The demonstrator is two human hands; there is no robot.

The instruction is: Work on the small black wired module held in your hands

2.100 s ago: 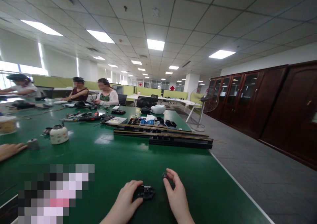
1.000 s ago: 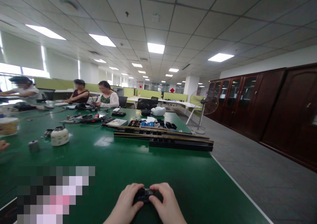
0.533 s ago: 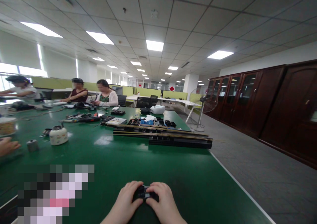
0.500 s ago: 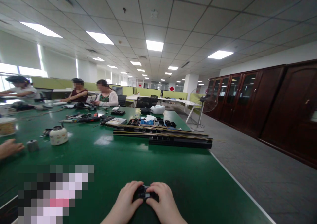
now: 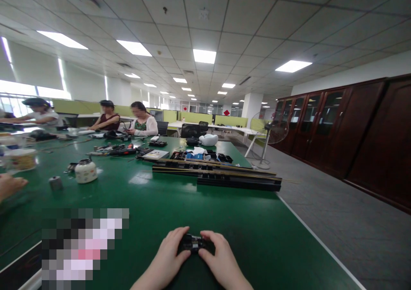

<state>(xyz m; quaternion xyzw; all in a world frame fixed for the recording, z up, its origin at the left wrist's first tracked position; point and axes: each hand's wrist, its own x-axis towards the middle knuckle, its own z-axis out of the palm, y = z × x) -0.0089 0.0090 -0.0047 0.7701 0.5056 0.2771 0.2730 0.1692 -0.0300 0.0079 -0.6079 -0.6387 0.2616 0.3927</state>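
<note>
Between my two hands is a small black object [image 5: 194, 244] with a shiny, pale piece near its middle; its exact kind I cannot make out. My left hand [image 5: 171, 253] grips the left end, fingers curled over the far side and thumb on the near side. On the right end, my right hand [image 5: 218, 253] has a matching hold. The fingers cover both ends. Beneath lies the green tabletop [image 5: 154, 215], and I cannot tell whether the object touches it.
Long black rails [image 5: 239, 184] with thin brass-coloured rods lie ahead. A white patterned jar [image 5: 86, 171] and a grey cylinder [image 5: 55, 182] stand left, near another person's hand [image 5: 12, 185]. The table's edge [image 5: 316, 238] runs along the right. A fan [image 5: 266, 131] stands beyond.
My fingertips have spread further apart, and more of the black object's middle shows. The view has turned slightly left, so the surroundings sit further right.
</note>
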